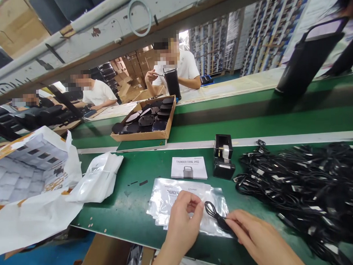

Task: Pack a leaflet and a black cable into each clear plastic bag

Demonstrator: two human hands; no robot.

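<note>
Black cable (214, 215): where is it lying?

At the near edge of the green table (133, 211), about the middle. It is a small coil, and its loop rests on the top clear bag (178, 196) of a flat stack.

Who has hold of it?

The right hand (255, 238). Thumb and fingertips are pressed together on the coil's bound end, with the loop sticking out toward the other hand.

And the left hand (182, 221)?

Fingers curled, thumb against them, pinching the top bag near its right end, just beside the cable loop. The two hands are close but not touching.

What is behind the bags?

A white booklet (188, 167) lies flat, farther in from the near edge. A black tape dispenser (223, 157) stands just to its right.

The right end of the table?

A big heap of black cables (305, 186), tangled, reaching from the far edge to the near one.

And the left end?

Loose white bags (97, 177), beside an open carton (27, 168) wrapped in white paper.

Beyond the table?

A green belt (251, 126) carries a cardboard tray (144, 135) of black round parts and a tall black unit (307, 58). Past it, co-workers sit on the other side; one (188, 68) holds a dark unit upright.
</note>
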